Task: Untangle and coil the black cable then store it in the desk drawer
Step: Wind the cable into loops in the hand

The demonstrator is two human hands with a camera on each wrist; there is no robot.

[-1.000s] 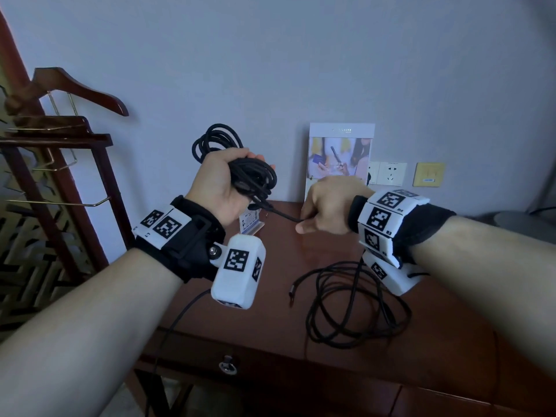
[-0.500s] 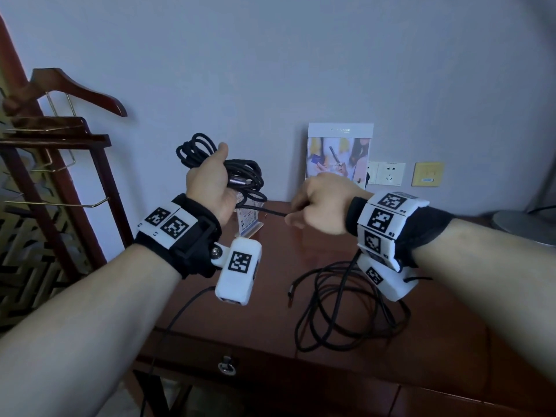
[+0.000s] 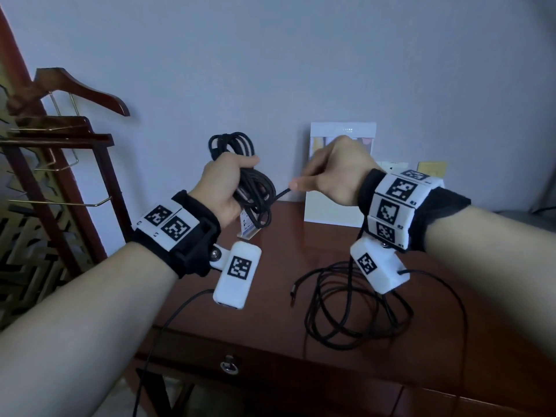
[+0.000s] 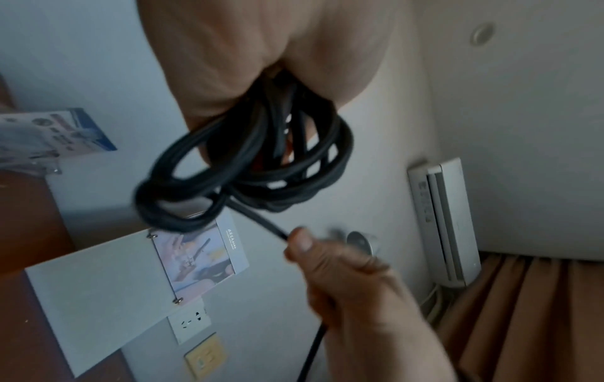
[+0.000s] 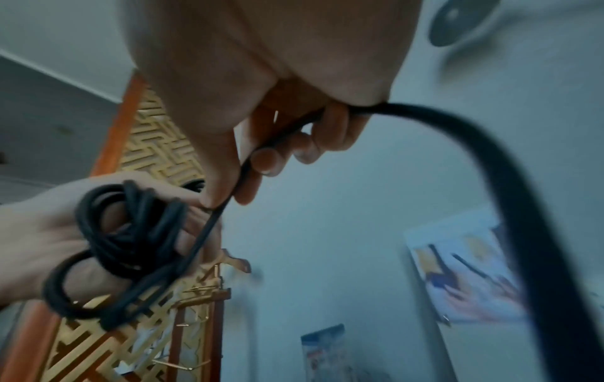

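Observation:
My left hand [image 3: 224, 188] grips a bundle of black cable [image 3: 252, 191] loops above the desk's left side; the coil [image 4: 241, 181] hangs from its fist in the left wrist view. A taut strand runs from the coil to my right hand [image 3: 334, 173], which pinches it between thumb and curled fingers [image 5: 271, 157]. The rest of the cable [image 3: 355, 308] lies in loose tangled loops on the brown desk [image 3: 270, 284], under my right wrist. The desk drawer [image 3: 264, 368] with its ring pull [image 3: 229, 366] is closed at the front edge.
A white stand-up calendar [image 3: 337, 203] leans against the wall behind my right hand. A small card stand [image 3: 248, 230] sits behind the coil. A wooden clothes rack with a hanger [image 3: 75, 88] stands at the left. Wall sockets [image 3: 391, 168] are at the back right.
Both hands rose a little. My left hand turned the coil, and my right hand lifted its strand higher and away from the coil, in front of the calendar.

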